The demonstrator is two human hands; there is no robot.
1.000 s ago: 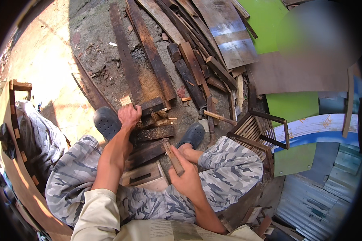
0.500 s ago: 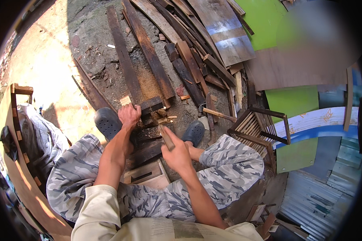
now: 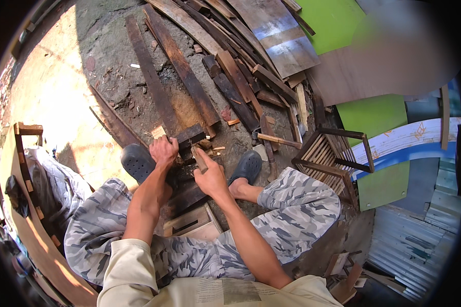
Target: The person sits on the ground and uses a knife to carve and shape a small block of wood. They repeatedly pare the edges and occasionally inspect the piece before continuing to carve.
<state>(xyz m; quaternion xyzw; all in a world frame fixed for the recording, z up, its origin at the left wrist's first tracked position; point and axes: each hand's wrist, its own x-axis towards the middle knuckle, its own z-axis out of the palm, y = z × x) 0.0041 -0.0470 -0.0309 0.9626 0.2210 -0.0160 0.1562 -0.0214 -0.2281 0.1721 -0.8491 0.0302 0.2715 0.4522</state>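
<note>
My left hand (image 3: 164, 152) is closed around the near left end of a dark wood block (image 3: 189, 134), low between my feet. Close on its right, my right hand (image 3: 210, 176) grips a short brown wooden piece (image 3: 199, 159) that points up and to the left toward the block. Whether this piece is a tool's handle cannot be made out. Small pale wood chips (image 3: 218, 149) lie just beyond my right hand. Dark timber (image 3: 185, 198) lies under my wrists, and a pale wooden frame (image 3: 194, 223) sits between my legs.
Long planks (image 3: 182, 66) and stacked offcuts (image 3: 235, 102) spread ahead. A wooden-handled hammer (image 3: 279, 140) lies right of my right clog (image 3: 246, 166). A slatted wooden stool (image 3: 333, 158) stands at the right, near green panels (image 3: 372, 118). My left clog (image 3: 137, 159) is beside my left hand.
My right hand has moved forward and a little left with the wooden piece, nearer to the block. My left hand keeps its hold. The view has shifted slightly.
</note>
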